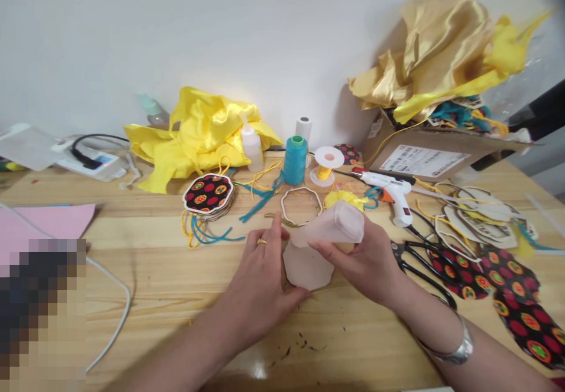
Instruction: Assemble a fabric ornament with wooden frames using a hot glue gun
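In my right hand (375, 256) is a translucent white squeeze bottle (339, 224), tilted with its base up to the right and its narrow end down to the left. Beneath it lies a pale scalloped board piece (308, 267) on the table. My left hand (265, 277) grips this piece at its left side, thumb along the lower edge and fingers near the top. The bottle's tip is hard to make out against the board. Just behind the bottle sits a scalloped ring frame (302, 189).
A patterned scalloped stack (208, 194) with cords lies left; teal thread (295, 161) and a yellow ribbon spool (325, 165) stand behind. A glue gun (388, 189), black scissors (424, 268), patterned fabric pieces (529, 321) and a cardboard box (415, 150) are right. The left edge is pixelated.
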Demonstrator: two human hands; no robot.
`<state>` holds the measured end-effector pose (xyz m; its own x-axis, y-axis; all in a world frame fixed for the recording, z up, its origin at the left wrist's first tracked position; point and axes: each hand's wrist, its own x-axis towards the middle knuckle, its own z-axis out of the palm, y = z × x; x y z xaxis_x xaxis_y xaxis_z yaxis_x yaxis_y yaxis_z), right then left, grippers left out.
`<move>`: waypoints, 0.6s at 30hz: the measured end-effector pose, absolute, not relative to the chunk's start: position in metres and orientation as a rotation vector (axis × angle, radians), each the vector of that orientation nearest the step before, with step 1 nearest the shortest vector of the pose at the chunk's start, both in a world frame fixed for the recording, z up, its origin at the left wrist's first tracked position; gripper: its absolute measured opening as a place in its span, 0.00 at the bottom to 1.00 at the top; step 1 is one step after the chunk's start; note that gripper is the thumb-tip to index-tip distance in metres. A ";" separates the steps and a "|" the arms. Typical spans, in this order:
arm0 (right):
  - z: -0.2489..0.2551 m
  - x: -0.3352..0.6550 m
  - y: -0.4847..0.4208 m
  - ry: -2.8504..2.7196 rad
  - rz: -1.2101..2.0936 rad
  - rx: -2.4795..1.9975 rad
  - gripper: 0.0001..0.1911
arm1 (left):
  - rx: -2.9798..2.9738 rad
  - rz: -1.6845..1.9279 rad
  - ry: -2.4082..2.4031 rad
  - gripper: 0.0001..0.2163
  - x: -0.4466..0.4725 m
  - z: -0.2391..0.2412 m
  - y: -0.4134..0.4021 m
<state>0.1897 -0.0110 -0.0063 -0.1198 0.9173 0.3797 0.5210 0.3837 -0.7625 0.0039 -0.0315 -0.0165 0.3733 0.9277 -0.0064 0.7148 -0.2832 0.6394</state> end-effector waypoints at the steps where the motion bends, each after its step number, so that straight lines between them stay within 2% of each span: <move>1: -0.006 0.189 -0.011 -1.787 0.586 -1.262 0.11 | 2.085 0.503 1.409 0.49 0.004 -0.017 -0.032; 18: -0.006 0.188 -0.012 -1.768 0.606 -1.285 0.10 | 2.084 0.471 1.404 0.48 0.005 -0.017 -0.030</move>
